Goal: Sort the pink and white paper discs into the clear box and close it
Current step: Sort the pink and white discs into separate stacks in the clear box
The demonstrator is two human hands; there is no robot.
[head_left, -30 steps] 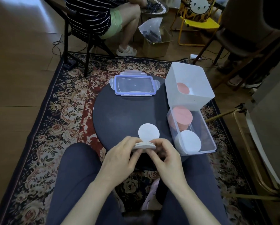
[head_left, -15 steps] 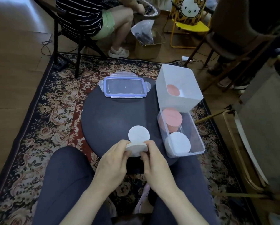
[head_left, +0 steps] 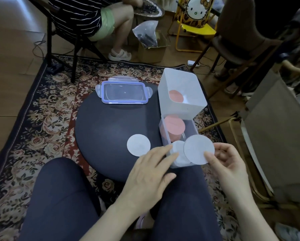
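The clear box (head_left: 194,129) on the round tabletop (head_left: 111,133) already holds a pink stack (head_left: 174,126) and a white stack (head_left: 178,150). The right hand (head_left: 229,162) pinches a flat white disc (head_left: 198,148) over it. The left hand (head_left: 151,171) is open. One white disc (head_left: 138,144) still lies outside, and the lid (head_left: 123,92) is off.

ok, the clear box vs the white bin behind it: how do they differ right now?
The clear box has see-through walls; the white bin is opaque. The clear box sits lower, the white bin taller. The clear box holds a stack of pink discs and white discs; the white bin shows only one pink disc. Both are open-topped, side by side at the round table's right edge.
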